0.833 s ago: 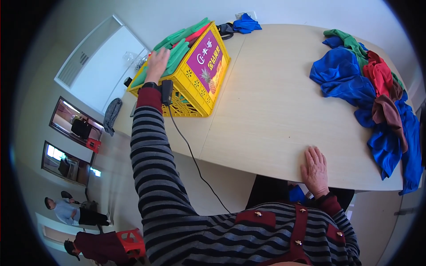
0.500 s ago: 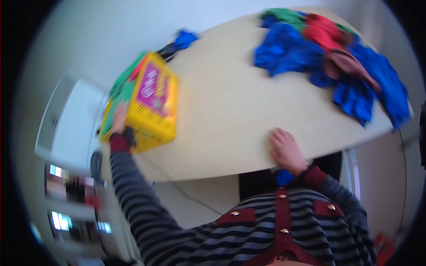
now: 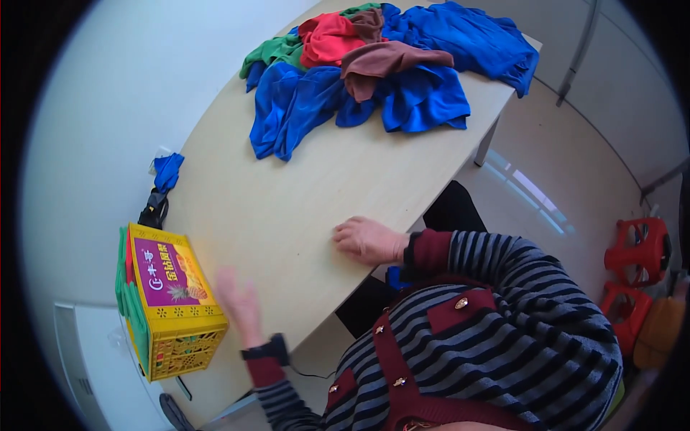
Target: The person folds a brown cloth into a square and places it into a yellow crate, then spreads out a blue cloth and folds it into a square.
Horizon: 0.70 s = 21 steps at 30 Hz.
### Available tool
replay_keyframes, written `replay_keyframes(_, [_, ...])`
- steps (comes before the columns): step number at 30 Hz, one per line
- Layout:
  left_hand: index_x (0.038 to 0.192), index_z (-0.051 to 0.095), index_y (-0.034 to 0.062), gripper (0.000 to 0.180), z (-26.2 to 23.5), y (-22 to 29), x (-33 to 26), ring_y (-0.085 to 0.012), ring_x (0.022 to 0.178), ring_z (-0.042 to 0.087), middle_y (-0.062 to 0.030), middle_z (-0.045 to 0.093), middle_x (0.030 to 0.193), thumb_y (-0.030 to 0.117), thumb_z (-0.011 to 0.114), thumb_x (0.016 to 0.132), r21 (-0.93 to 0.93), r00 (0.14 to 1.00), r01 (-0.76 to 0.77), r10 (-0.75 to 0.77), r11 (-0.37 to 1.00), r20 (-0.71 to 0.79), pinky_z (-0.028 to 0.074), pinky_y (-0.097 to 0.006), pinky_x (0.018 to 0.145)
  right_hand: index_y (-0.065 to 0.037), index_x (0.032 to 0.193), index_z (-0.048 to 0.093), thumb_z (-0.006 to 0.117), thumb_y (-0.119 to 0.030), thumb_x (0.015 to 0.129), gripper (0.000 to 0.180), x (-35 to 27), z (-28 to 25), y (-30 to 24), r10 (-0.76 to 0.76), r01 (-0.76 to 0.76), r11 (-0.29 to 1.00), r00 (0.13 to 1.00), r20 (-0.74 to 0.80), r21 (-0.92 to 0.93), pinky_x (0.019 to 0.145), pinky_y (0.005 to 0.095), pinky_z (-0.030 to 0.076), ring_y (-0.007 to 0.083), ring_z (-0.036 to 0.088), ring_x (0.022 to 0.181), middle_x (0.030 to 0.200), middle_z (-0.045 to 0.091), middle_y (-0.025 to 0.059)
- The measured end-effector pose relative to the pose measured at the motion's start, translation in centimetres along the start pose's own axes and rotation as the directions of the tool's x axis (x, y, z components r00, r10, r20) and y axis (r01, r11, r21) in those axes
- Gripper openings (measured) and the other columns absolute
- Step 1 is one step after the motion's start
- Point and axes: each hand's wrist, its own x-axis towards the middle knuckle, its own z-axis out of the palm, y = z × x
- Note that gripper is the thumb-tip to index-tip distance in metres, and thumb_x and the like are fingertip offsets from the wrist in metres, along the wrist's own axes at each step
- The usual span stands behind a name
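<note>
My left hand [image 3: 241, 305], a little blurred, hovers beside the yellow plastic crate [image 3: 183, 341] with its fingers stretched out and nothing in them. Folded green cloth [image 3: 134, 316] and a strip of red cloth fill the crate's side away from me; a purple panel with a pineapple picture covers its top. Flat on the tabletop near the edge rests my right hand [image 3: 366, 241], holding nothing. Beyond it lies a loose heap of garments: blue cloth [image 3: 295, 108], red cloth [image 3: 329, 39], brown cloth [image 3: 392, 61] and green cloth [image 3: 277, 52].
The pale wooden table [image 3: 302, 194] has a curved far edge along the wall. A small blue cloth [image 3: 168, 172] and a black item [image 3: 154, 210] lie behind the crate. Red plastic stools [image 3: 636, 251] stand on the floor at right. A white cabinet [image 3: 100, 359] is at lower left.
My view has turned toward the right, so the heap shows more centrally. My left hand has come off the green cloth at the crate and moved to its near side. My right hand still rests on the table.
</note>
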Motion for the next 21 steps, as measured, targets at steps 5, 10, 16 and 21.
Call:
replay_keyframes(5, [0.137,0.054,0.0014,0.049,5.9,11.4,-5.8,-0.0349,0.140,0.042,-0.0176,0.050,0.147,0.017,0.063,0.091,-0.043,0.970,-0.118,0.124,0.992,0.211,0.027,-0.049,0.119,-0.008,0.094,0.067,0.067,-0.003,0.082,0.013,2.0,-13.0,8.3,0.108,-0.259,0.947,0.812,-0.573,-0.190,0.067,0.0411,0.054,0.0326,0.066,0.079,0.090,0.067,0.0127])
replay_keyframes(10, [0.129,0.059,0.0038,0.041,7.9,14.3,-7.3,-0.0347,0.138,0.044,-0.0179,0.052,0.143,0.014,0.061,0.089,-0.163,0.996,0.025,-0.009,0.986,0.093,0.029,-0.052,0.117,-0.010,0.116,0.065,0.073,-0.006,0.075,0.042,2.5,-26.0,17.1,-0.011,-0.481,0.507,0.826,-0.563,-0.715,0.097,0.0472,0.048,0.0334,0.061,0.115,0.120,0.066,0.0152])
replay_keyframes(16, [0.129,0.058,0.0039,0.040,8.3,14.4,-7.1,-0.0354,0.136,0.046,-0.0178,0.052,0.141,0.014,0.060,0.090,-0.125,0.999,0.015,-0.009,0.992,0.047,0.030,-0.052,0.117,-0.012,0.122,0.068,0.066,-0.024,0.088,0.036,4.5,-27.8,23.3,0.381,-0.515,0.434,0.849,-0.367,-0.739,0.096,0.0464,0.049,0.0311,0.063,0.112,0.123,0.068,0.0138])
replay_keyframes(21, [0.129,0.059,0.0036,0.040,8.0,15.1,-7.0,-0.0359,0.135,0.046,-0.0181,0.052,0.141,0.014,0.060,0.090,-0.124,0.999,0.041,-0.037,0.991,0.037,0.031,-0.051,0.116,-0.011,0.122,0.068,0.060,-0.029,0.094,0.034,9.5,-29.9,21.6,0.493,-0.772,0.556,0.604,-0.626,-0.307,0.089,0.0427,0.053,0.0340,0.067,0.102,0.113,0.071,0.0164])
